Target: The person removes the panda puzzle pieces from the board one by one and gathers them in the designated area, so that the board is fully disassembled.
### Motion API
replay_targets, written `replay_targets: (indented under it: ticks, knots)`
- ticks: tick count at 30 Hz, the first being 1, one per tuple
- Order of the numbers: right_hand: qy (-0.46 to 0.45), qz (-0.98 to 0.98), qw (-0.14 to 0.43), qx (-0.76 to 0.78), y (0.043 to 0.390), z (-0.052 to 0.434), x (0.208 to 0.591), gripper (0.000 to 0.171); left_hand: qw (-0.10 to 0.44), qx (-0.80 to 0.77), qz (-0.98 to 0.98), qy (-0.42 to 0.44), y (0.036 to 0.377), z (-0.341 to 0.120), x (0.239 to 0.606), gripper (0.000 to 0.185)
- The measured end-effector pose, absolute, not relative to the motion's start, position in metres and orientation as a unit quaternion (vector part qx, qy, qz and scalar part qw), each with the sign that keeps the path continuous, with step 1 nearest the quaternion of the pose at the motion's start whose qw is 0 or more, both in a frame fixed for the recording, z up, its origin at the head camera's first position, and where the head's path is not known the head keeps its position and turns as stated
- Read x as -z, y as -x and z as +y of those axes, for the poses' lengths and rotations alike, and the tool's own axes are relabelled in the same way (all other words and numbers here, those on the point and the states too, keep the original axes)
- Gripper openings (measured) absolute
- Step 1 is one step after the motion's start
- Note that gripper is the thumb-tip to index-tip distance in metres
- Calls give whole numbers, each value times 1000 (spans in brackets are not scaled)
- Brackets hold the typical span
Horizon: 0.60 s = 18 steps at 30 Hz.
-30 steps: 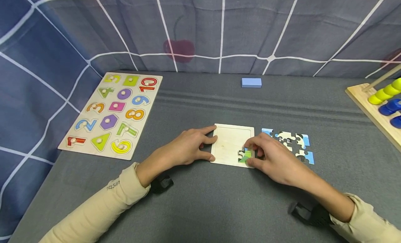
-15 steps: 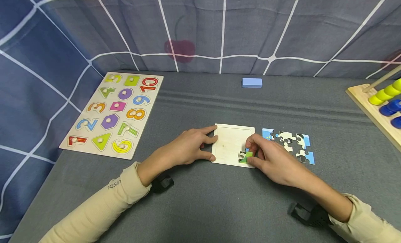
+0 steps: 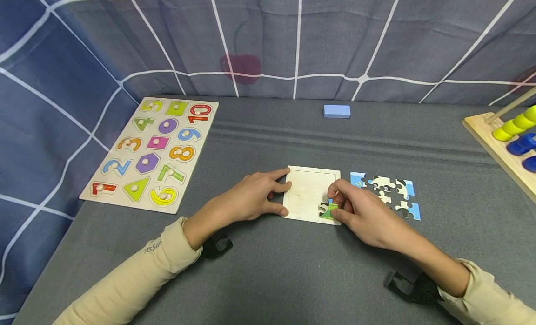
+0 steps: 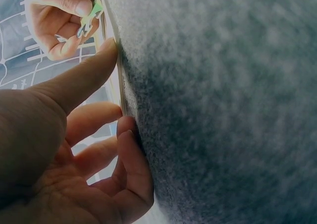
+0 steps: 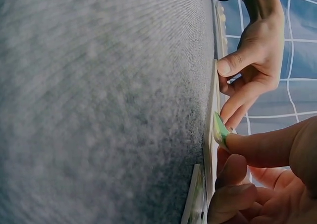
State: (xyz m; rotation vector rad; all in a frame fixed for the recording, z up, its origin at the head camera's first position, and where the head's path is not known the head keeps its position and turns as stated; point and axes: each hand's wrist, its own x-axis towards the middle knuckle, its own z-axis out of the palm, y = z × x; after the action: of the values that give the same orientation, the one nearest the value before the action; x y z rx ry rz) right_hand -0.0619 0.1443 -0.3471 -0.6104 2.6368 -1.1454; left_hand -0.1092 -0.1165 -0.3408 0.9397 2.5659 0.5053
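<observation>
In the head view, a square wooden puzzle tray with a thin raised border lies on the grey table. Along its left edge rests my left hand, thumb and fingers spread and touching the rim. My right hand pinches a green, black and white jigsaw piece between thumb and fingers at the tray's lower right corner. The piece stands tilted up from the tray in the right wrist view. More jigsaw pieces with panda parts lie right of the tray, partly hidden behind my right hand.
A number and shape peg board lies at the left. Near the back stands a small blue block. At the right edge is a wooden base with yellow and blue beads. A checked cloth hangs behind.
Both hands stay almost in place. The jigsaw piece in my right hand shifts and tilts slightly at the tray's corner.
</observation>
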Motion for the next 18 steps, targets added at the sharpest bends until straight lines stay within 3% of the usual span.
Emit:
replay_targets:
  ticks: [11, 18]
  knots:
    - [196, 870, 102, 441, 59, 147, 347, 19, 180, -177, 908, -334, 108, -117, 339, 59]
    - [176, 831, 137, 510, 54, 155, 350, 16, 179, -178, 908, -335, 108, -116, 339, 59]
